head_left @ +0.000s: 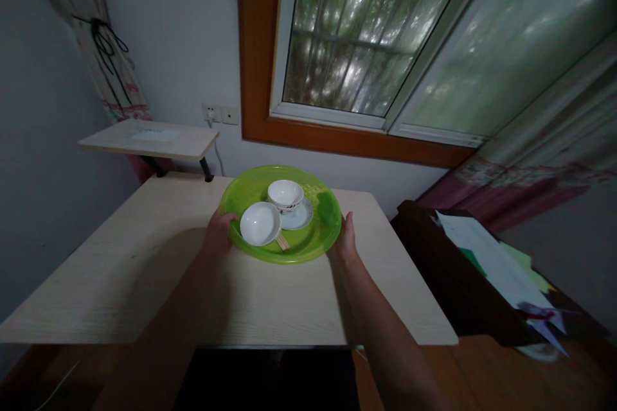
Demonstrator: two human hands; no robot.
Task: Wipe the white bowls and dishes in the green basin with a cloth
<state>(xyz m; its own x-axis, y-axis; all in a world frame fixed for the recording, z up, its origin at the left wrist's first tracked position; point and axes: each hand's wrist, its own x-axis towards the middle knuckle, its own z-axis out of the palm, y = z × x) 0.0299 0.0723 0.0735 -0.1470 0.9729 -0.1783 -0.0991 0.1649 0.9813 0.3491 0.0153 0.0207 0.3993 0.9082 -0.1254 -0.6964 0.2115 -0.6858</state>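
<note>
A round green plastic basin (308,250) is over the table, held between my two hands. My left hand (219,229) grips its left side, thumb over the rim and the other fingers hidden. At the right side, my right hand (346,241) presses against the basin with its thumb up along the edge; its other fingers are mostly hidden. Inside lie a white bowl (260,223) at front left, a patterned white bowl (285,195) behind it, and a white plate (299,217) partly under that one. Short wooden chopstick ends (282,242) poke out beside the front bowl.
The pale wooden table (284,308) carries a small raised shelf (183,141) at back left, with a paper on it. A wall and a window (357,32) stand behind. To the right, a dark cabinet (429,263) holds papers (482,257).
</note>
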